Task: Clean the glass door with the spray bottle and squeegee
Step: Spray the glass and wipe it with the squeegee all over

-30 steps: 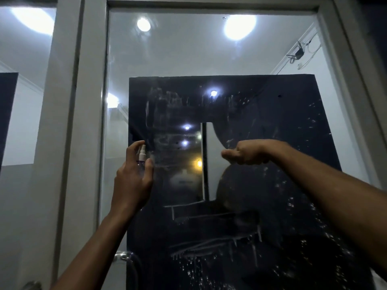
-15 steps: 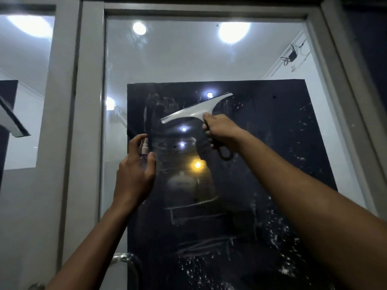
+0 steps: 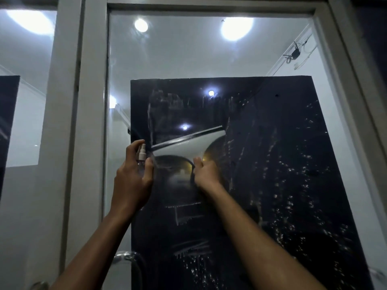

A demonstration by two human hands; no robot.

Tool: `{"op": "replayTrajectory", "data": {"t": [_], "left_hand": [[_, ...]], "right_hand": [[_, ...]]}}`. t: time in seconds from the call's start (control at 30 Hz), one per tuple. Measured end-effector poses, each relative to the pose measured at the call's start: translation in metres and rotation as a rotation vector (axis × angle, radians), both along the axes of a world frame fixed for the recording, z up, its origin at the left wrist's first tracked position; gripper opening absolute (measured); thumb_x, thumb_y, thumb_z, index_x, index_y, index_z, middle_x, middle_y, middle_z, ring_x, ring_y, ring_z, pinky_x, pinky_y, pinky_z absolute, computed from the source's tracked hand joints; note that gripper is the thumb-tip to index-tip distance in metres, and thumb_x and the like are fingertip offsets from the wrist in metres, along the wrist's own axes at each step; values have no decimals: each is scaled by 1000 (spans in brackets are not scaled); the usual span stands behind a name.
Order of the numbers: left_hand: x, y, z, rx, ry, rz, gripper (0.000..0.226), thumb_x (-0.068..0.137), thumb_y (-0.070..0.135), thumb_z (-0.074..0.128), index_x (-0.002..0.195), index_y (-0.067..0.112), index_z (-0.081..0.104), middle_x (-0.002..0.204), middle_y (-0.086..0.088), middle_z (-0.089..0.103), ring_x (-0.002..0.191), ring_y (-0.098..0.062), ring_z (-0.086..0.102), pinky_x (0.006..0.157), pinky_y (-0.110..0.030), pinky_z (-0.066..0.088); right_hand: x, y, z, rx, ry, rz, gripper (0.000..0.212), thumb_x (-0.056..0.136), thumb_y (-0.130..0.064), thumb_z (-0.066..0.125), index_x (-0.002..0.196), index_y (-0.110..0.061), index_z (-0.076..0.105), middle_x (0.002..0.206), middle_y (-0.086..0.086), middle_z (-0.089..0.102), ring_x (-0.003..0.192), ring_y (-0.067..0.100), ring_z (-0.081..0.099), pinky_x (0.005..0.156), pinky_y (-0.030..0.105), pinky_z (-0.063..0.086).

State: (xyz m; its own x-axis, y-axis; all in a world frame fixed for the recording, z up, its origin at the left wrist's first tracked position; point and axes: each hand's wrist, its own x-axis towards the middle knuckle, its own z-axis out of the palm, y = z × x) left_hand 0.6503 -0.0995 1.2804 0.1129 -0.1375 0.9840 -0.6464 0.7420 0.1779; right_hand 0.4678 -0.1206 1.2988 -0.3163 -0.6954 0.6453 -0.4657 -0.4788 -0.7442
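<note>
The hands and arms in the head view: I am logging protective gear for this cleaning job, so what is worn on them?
Nothing that shows. The left hand and the right hand are bare, without gloves, rings or a watch. Both forearms are bare as far as the bottom edge of the picture, with no sleeve or cuff in view. What is worn above that cannot be seen.

Both bare forearms raised from the lower edge, converging upward, hands level with each other and near. Left hand (image 3: 134, 181) upright, back toward the camera, fingers and thumb curled round a small clear spray bottle with a white nozzle (image 3: 141, 159), forefinger lifted over the top. Right hand (image 3: 206, 174) gripping the handle of a white plastic squeegee (image 3: 188, 145), knuckles up, wrist straight.
</note>
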Motion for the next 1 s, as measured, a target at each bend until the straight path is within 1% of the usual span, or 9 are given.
{"op": "replayTrajectory", "data": {"t": [0.2,0.33,0.4,0.53,0.63,0.7,0.83,0.9,1.0], "left_hand": [[-8,0,-18,28,30,-36,43,100,27,53,139,38,39,89,-5,66,69,-25,62,64,-40,49],[-4,3,-22,52,22,-47,42,101,27,53,139,37,39,92,-5,66,72,-25,64,66,-43,54],[-2,5,-20,41,12,-37,43,101,27,54,140,36,39,93,-4,65,72,-22,63,63,-38,51],[-5,7,-8,19,10,2,43,102,26,53,142,34,37,92,-5,63,70,-17,60,57,-29,44],[-8,8,0,-16,61,42,42,103,27,52,142,32,37,83,2,58,66,-10,56,54,-25,37],[-14,8,0,-18,77,27,42,103,26,52,142,31,38,81,7,56,65,-10,56,54,-26,38],[-26,4,0,12,85,4,42,103,26,51,142,31,38,91,-6,62,70,-26,60,64,-41,51],[-30,1,-1,17,83,7,42,103,26,51,142,33,38,95,-7,65,74,-30,62,66,-42,51],[-32,0,-1,25,50,16,42,103,27,51,141,36,37,103,-8,67,76,-31,63,68,-42,53]], "right_hand": [[-7,9,-57,25,-21,34,54,107,-42,37,94,-1,70,101,20,70,99,34,63,77,35,44],[-5,26,-64,-62,-14,68,54,106,-40,36,73,-6,61,74,12,63,72,25,58,72,43,49],[-5,32,-56,-132,38,26,52,106,-39,36,67,-10,53,73,13,62,73,26,57,68,42,44],[-9,34,-5,-244,424,-49,55,105,-47,34,73,-11,60,82,10,69,75,27,62,66,37,44],[0,26,34,-107,862,-111,60,99,-66,29,101,-26,74,98,4,71,87,25,63,72,39,45],[-1,19,53,-1,992,-134,62,95,-73,31,110,-28,72,107,3,70,94,25,63,79,40,47],[-40,5,68,145,1043,-152,61,92,-76,34,82,-22,62,110,5,68,101,28,62,94,43,50],[-69,4,66,212,1006,-104,62,94,-74,37,73,-20,60,93,0,70,81,20,64,76,34,54],[-113,10,64,288,917,-74,57,96,-69,39,72,-22,60,47,-13,57,38,3,52,41,19,37]]}}
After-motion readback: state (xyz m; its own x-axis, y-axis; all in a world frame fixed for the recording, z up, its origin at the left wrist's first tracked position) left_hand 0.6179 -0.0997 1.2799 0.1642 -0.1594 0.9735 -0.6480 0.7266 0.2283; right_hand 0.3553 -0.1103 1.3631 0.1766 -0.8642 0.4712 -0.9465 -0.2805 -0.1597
